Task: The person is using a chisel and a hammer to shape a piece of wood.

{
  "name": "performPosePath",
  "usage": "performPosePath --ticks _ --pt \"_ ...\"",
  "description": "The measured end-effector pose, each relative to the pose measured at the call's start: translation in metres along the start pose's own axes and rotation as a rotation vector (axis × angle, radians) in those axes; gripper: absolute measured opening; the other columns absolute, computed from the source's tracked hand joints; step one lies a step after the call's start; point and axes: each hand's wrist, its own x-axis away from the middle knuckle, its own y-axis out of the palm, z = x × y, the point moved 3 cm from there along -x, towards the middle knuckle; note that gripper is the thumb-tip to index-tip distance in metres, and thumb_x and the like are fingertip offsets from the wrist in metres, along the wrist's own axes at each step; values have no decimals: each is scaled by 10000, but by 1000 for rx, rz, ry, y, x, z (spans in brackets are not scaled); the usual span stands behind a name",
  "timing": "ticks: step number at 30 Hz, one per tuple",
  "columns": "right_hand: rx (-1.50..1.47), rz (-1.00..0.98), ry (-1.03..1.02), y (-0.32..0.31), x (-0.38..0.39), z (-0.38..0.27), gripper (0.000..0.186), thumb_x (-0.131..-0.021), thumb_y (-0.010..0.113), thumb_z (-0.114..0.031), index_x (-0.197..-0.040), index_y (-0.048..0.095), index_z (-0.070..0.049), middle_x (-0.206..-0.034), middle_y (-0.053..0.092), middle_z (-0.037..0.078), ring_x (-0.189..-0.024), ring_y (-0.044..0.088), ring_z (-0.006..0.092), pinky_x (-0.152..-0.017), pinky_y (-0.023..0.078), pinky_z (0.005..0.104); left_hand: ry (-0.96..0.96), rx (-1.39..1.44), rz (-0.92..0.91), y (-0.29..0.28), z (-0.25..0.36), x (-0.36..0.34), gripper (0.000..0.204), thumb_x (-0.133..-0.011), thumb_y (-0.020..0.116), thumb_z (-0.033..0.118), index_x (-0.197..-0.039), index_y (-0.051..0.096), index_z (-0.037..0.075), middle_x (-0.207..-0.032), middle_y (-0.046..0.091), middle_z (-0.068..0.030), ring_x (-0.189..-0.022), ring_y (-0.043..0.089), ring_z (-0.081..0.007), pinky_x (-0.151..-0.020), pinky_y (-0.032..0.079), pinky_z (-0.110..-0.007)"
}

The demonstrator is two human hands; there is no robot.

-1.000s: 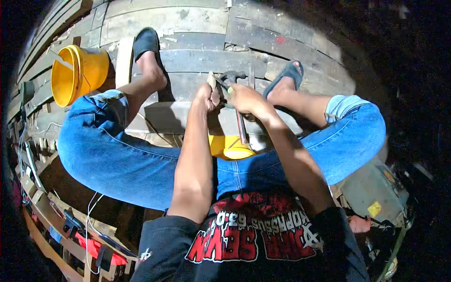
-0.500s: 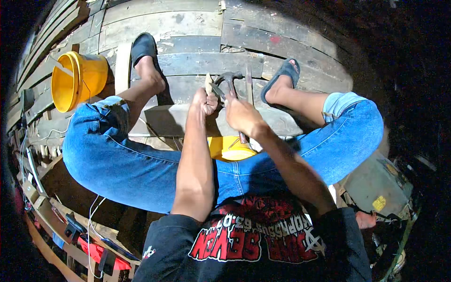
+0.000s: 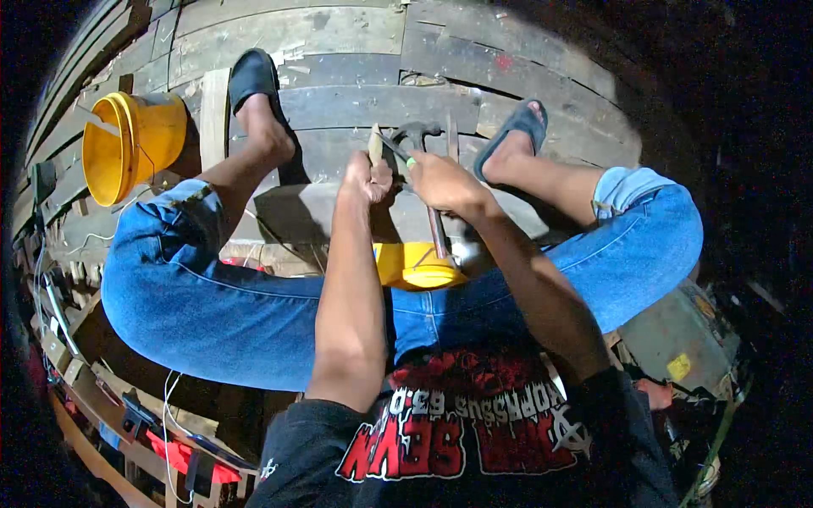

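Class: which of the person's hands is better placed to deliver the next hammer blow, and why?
Right. The right hand grips the hammer by its handle, head poised over the planks, while the left hand pinches a small wooden piece beside it.

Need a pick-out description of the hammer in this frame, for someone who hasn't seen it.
Start at the grey plank floor between the person's two sandalled feet. Just above the right hand a dark claw hammer head sticks up, its handle running back toward the lap. It is the only metal tool there.

A yellow bucket (image 3: 135, 144) stands on the weathered planks (image 3: 339, 34), left of a dark sandal (image 3: 252, 74).
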Motion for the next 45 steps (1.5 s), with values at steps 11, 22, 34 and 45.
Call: performPosePath --ticks 11,22,34,45 --pt "-100 -222 414 -21 26 -41 393 -903 405 -199 -1239 521 -30 -1021 624 289 -978 592 445 -883 462 489 26 29 -15 -3 0 4 278 -936 270 229 -849 466 53 -489 386 6 -328 311 -64 -294 315 -185" --pt "-42 -18 341 12 19 -43 301 -897 444 -146 -1135 544 8 -793 642 289 -780 647 443 -687 519 524 -34 23 -57 -8 7 7 235 -888 261 180 -781 437 66 -511 382 28 -360 339 -41 -304 288 -175" --pt "28 -130 387 -7 32 -53 318 -913 422 -191 -1152 545 -20 -971 642 278 -938 619 437 -790 496 515 -28 37 -77 2 -8 9 385 -966 250 350 -769 450 87 -506 378 44 -349 326 -42 -298 277 -181" --pt "71 -85 405 20 20 -40 301 -877 461 -153 -1095 590 10 -990 651 268 -948 638 422 -804 518 490 -1 60 -10 -3 -7 -2 290 -943 305 314 -731 395 139 -467 354 39 -329 326 -62 -284 269 -206"
